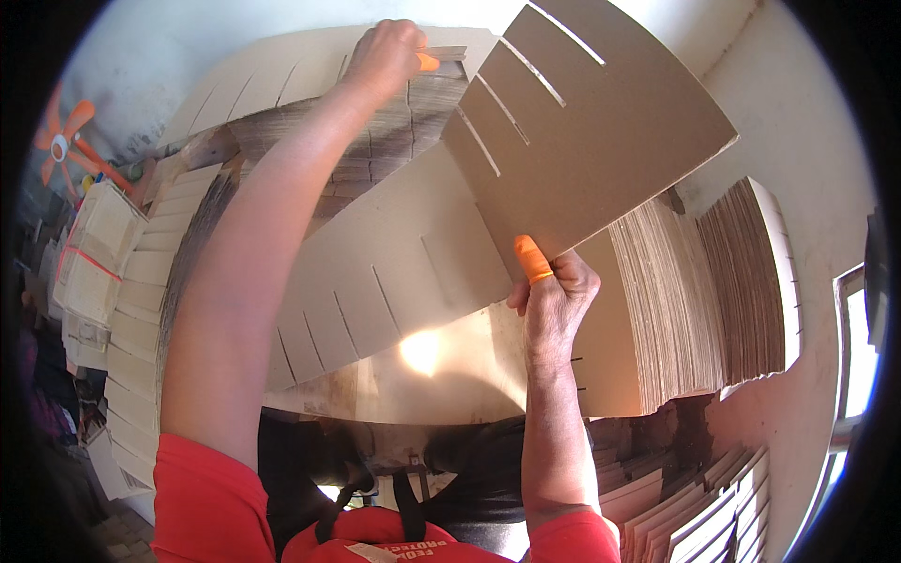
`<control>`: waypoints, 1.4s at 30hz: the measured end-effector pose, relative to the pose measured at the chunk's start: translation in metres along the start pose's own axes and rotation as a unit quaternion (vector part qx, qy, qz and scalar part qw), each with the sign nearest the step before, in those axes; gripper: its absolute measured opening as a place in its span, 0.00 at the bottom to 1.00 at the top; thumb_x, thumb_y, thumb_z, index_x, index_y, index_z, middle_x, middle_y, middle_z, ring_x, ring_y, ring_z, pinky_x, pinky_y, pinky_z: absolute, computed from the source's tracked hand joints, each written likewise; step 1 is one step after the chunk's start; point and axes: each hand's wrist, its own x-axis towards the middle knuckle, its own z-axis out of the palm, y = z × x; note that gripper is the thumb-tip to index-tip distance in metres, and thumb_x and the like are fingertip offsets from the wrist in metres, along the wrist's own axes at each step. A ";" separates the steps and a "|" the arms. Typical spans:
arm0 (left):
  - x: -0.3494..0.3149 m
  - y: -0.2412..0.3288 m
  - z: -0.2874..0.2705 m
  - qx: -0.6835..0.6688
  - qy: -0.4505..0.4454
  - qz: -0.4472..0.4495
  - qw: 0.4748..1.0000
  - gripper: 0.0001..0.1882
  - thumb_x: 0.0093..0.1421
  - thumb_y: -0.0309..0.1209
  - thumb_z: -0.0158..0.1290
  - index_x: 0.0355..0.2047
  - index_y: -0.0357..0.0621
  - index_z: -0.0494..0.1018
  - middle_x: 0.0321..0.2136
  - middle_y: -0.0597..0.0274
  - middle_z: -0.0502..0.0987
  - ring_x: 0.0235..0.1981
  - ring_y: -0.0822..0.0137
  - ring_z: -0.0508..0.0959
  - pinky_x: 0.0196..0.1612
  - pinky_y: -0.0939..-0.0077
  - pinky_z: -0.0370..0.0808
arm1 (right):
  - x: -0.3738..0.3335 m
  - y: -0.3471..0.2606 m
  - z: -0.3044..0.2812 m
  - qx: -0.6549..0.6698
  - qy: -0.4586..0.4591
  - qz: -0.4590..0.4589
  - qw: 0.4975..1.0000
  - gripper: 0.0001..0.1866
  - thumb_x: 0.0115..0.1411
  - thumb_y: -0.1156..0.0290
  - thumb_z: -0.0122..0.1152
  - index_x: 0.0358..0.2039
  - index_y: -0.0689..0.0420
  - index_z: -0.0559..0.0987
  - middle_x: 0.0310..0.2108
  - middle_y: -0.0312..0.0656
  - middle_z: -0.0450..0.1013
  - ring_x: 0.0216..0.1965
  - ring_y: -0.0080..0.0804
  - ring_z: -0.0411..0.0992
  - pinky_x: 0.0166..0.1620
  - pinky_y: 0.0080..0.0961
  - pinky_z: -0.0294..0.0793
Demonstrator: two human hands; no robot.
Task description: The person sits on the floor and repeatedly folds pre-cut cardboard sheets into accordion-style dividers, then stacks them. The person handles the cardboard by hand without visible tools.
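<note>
In front of you, your right hand (556,305) pinches a slotted brown cardboard sheet (610,131); I can't tell whether your left hand (387,54), at the layered grey-brown cardboard stack (387,141), grips anything. One-sided support could tear the slots.

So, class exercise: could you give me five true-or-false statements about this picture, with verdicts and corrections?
1. The right hand holds slotted cardboard. True.
2. The person's sleeves are blue. False: they are red.
3. An orange fan is at the left of the picture. True.
4. The left hand is bare of any covering. False: an orange cover shows on it.
5. A cardboard stack is to the left of the right hand's cardboard. False: that stack is to the right of the hand.
</note>
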 end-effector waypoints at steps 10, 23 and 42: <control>0.004 -0.008 -0.011 0.142 0.093 0.246 0.954 0.02 0.51 0.18 0.56 0.26 0.35 0.73 0.38 0.56 0.74 0.30 0.62 0.78 0.32 0.69 0.81 | 0.002 0.003 0.000 0.017 0.004 -0.015 1.000 0.06 0.61 0.74 0.63 0.29 0.62 0.82 0.15 0.33 0.70 0.09 0.17 0.64 0.12 0.16 0.56; -0.058 0.004 -0.010 0.248 0.102 0.323 0.908 0.04 0.40 0.16 0.55 0.17 0.32 0.70 0.29 0.51 0.68 0.28 0.66 0.75 0.19 0.75 0.79 | 0.003 0.008 -0.002 0.007 0.013 -0.018 1.000 0.06 0.61 0.74 0.64 0.29 0.63 0.82 0.16 0.34 0.70 0.09 0.18 0.64 0.11 0.15 0.55; -0.131 0.069 -0.033 0.215 0.046 0.445 0.868 0.09 0.32 0.26 0.55 0.13 0.29 0.72 0.31 0.43 0.74 0.24 0.66 0.72 0.18 0.80 0.72 | 0.001 -0.022 -0.009 0.000 -0.027 -0.066 0.997 0.13 0.62 0.68 0.66 0.25 0.64 0.77 0.14 0.32 0.67 0.14 0.13 0.62 0.16 0.17 0.59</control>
